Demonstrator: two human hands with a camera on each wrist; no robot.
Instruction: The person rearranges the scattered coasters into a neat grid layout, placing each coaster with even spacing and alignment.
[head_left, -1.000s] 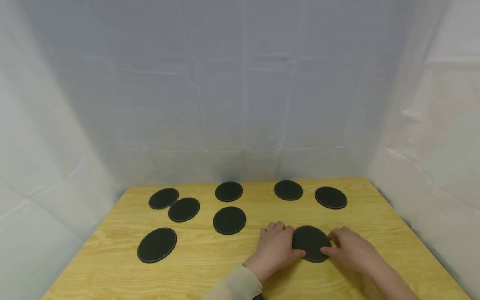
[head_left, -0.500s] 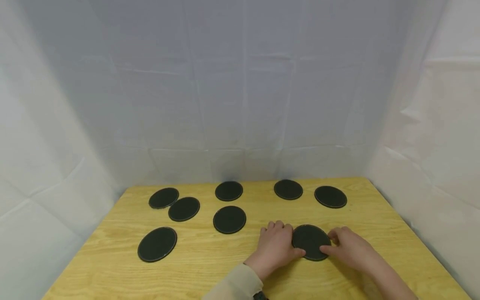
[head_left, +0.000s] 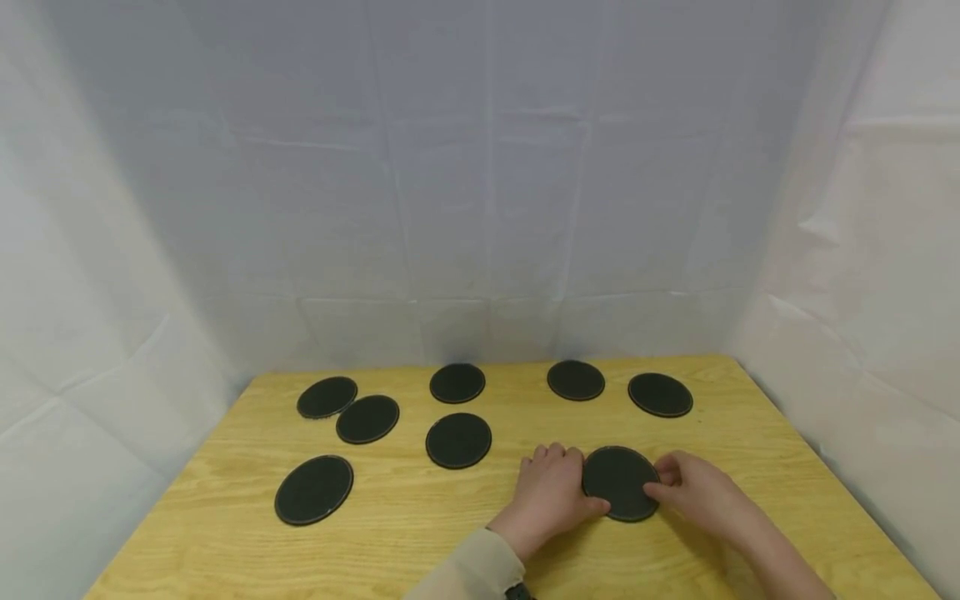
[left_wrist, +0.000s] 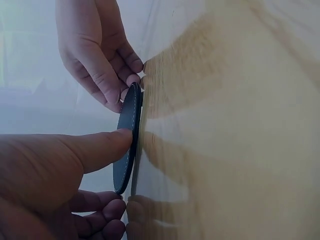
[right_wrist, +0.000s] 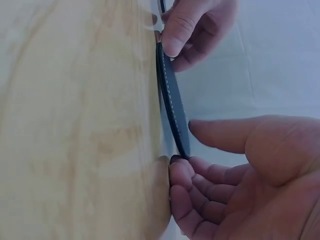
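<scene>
Both hands frame 1 black disc (head_left: 619,482) near the front of the worktop (head_left: 420,533). The left hand (head_left: 550,497) pinches the disc's left edge, thumb on top and fingers curled against its rim. The right hand (head_left: 701,495) grips the right edge with its fingertips, lifting that side slightly off the wood. The disc lies between the 2 hands. Beyond it, 7 more black discs (head_left: 458,440) lie flat, spread toward the worktop's back and left.

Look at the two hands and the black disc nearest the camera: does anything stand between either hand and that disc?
Nothing visible does. The left hand touches the black disc at its left edge and the right hand at its right edge, with only bare table around them.
</scene>
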